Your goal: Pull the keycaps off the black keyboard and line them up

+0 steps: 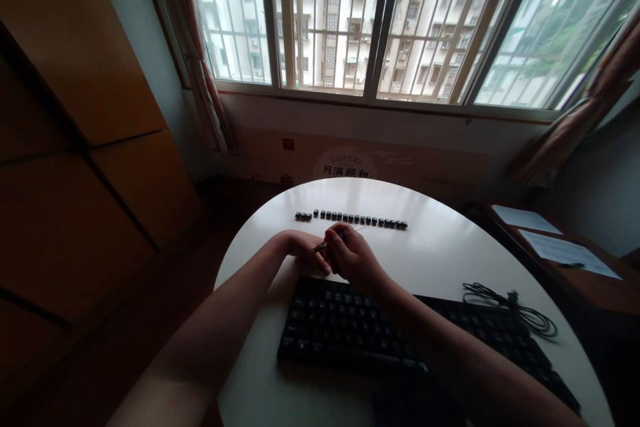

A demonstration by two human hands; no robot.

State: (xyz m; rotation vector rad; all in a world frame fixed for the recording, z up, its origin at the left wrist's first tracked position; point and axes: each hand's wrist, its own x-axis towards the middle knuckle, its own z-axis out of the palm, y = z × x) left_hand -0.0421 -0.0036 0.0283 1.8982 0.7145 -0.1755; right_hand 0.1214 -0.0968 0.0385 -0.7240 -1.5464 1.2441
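My right hand (353, 255) is closed, with thumb and fingers pinched around a thin metallic tool (319, 249). Fine wire-like lines show by its knuckles, and most of the tool is covered by the fingers. Just left of it, my left hand (306, 250) rests low over the table with fingers stretched out, partly behind the right hand. Both hands are at the upper edge of a black keyboard (340, 327), whose upper left keys are labelled. Beyond the hands, several small black keycaps (369, 220) stand in a row, with a few (303, 216) grouped at its left end.
The round white table (440, 240) carries everything. A coiled black cable (520, 313) lies behind the keyboard's right part. To the right, papers (565, 253) and a dark pen lie on a brown surface. A barred window (330, 20) and a wooden cabinet (75, 213) surround the table.
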